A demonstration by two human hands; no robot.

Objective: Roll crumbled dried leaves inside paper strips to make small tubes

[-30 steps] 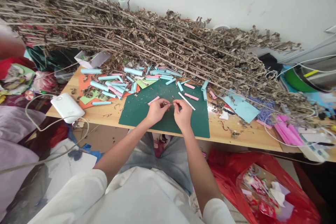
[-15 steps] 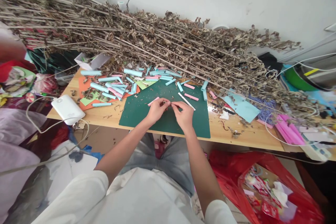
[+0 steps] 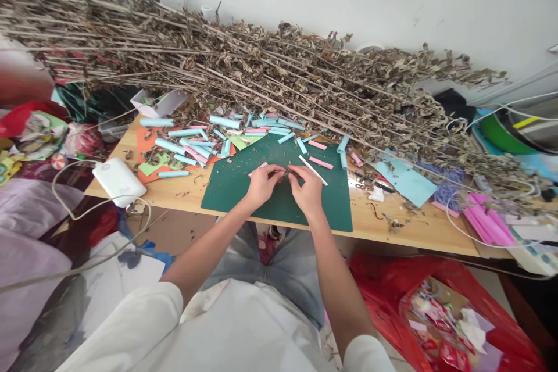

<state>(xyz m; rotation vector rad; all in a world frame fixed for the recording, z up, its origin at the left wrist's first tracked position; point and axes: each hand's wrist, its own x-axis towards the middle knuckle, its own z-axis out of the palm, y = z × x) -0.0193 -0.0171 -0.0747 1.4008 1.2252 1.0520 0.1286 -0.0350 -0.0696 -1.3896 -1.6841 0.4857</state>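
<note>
Over the green cutting mat [image 3: 235, 197], my left hand [image 3: 262, 185] and my right hand [image 3: 306, 187] face each other with thumbs and fingers pinched. Between their fingertips is a tiny brown bit of dried leaf [image 3: 287, 172], partly hidden by the fingers. A pink paper tube [image 3: 258, 169] lies just behind my left hand. Near my right hand lie a thin white paper tube [image 3: 313, 170] and a pink paper tube [image 3: 321, 162]. Leaf crumbs dot the mat.
A big heap of dried stalks [image 3: 261, 64] spans the back. Blue paper tubes [image 3: 170, 146] and pink ones lie on orange paper [image 3: 146, 133] at left. A white power bank [image 3: 120, 181] sits at the left edge. Blue paper [image 3: 405, 177] lies right; a red bag [image 3: 379, 285] stands below.
Both hands remain pinched over the mat; their fingertips have moved slightly apart, showing the brown bit between them. The whole view has shifted slightly.
</note>
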